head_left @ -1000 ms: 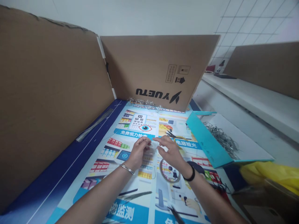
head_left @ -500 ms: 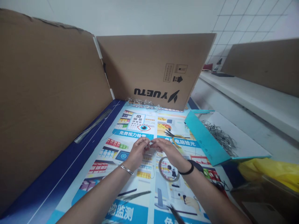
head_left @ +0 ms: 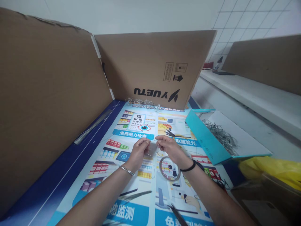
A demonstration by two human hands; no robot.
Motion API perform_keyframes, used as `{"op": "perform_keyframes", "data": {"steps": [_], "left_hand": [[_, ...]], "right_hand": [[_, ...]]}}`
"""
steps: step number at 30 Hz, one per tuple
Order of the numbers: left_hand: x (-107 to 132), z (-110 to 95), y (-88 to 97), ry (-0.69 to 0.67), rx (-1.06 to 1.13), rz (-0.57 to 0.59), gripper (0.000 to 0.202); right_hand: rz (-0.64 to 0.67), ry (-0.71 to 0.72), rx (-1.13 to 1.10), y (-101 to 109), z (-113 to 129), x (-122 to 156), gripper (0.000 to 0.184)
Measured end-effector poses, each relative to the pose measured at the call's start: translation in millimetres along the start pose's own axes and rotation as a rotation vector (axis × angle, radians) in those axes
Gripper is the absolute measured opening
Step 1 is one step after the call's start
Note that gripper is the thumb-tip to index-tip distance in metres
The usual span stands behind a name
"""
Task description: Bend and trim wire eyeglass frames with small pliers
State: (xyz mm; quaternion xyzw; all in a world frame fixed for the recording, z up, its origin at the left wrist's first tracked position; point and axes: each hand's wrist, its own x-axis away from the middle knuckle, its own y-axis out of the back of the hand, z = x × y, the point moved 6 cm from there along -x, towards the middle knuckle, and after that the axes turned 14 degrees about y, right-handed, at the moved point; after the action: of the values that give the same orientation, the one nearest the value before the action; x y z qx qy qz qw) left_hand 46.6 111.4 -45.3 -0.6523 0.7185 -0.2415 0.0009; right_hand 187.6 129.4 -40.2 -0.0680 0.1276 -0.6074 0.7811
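Note:
My left hand and my right hand meet over the middle of a printed poster mat. Both pinch the ends of a small clear piece with thin wire held between them; I cannot make out exactly what it is. A silver bangle is on my left wrist and a black band on my right. Just below my right hand a roll of clear tape lies flat on the mat.
Cardboard panels wall the left and back. A teal-edged tray at right holds a heap of thin metal parts. Yellow-handled pliers, tweezers, yellow plastic and a clear scrap pile lie around.
My right hand's fingers have closed from spread into a pinch on the small piece, and both hands have drawn slightly nearer together. The view has shifted a little.

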Motion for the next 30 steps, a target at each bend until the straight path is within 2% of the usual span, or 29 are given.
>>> {"op": "perform_keyframes", "data": {"steps": [11,18,30], "left_hand": [[-0.4,-0.1,-2.3,-0.011,-0.022,0.032,0.023],[-4.6,3.9,0.2,-0.007,0.005,0.038,0.022],[-2.9,3.1,-1.3,0.016,0.008,0.06,0.02]], "right_hand": [[-0.085,0.063,-0.045,6.0,3.7,-1.5,0.023],[-0.071,0.135,-0.064,5.3,7.3,-1.8,0.022],[-0.085,0.141,-0.04,6.8,6.5,-2.9,0.022]]}}
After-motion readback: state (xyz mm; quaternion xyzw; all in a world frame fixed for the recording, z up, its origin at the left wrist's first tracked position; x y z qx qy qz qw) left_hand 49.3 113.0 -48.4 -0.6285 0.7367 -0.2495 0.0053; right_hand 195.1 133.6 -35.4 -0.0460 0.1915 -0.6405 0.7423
